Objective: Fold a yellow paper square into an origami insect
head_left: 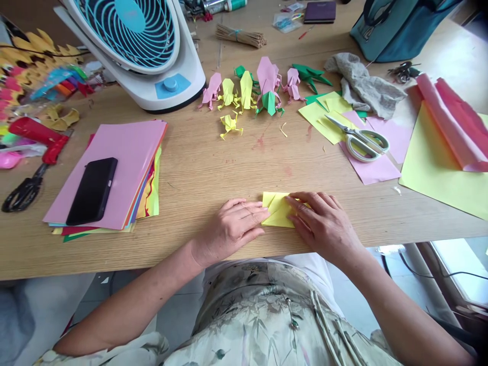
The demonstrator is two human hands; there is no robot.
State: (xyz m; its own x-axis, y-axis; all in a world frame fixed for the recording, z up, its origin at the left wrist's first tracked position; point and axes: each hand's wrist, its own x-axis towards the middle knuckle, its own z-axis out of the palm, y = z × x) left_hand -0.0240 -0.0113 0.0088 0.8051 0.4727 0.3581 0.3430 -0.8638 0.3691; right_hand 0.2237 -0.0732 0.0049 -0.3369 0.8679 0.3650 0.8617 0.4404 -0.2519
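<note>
A folded piece of yellow origami paper (278,216) lies on the wooden table close to its front edge, with slanting creases on its upper face. My left hand (238,223) rests flat on the table, its stretched fingertips touching the paper's left side. On the other side, my right hand (322,218) has its bent fingers over the paper's right part, thumb at the lower edge; these fingers hide that end. Beyond the hands stand folded paper frogs in pink, yellow and green, among them a small yellow frog (230,125) at the front.
Scissors (364,142) lie on yellow and pink paper sheets at the right. A fan (168,76) stands at the back left. Left of my hands, a black phone (92,190) sits on a coloured paper stack (133,147). A grey cloth (368,89) and a teal bag (396,30) are at the back right.
</note>
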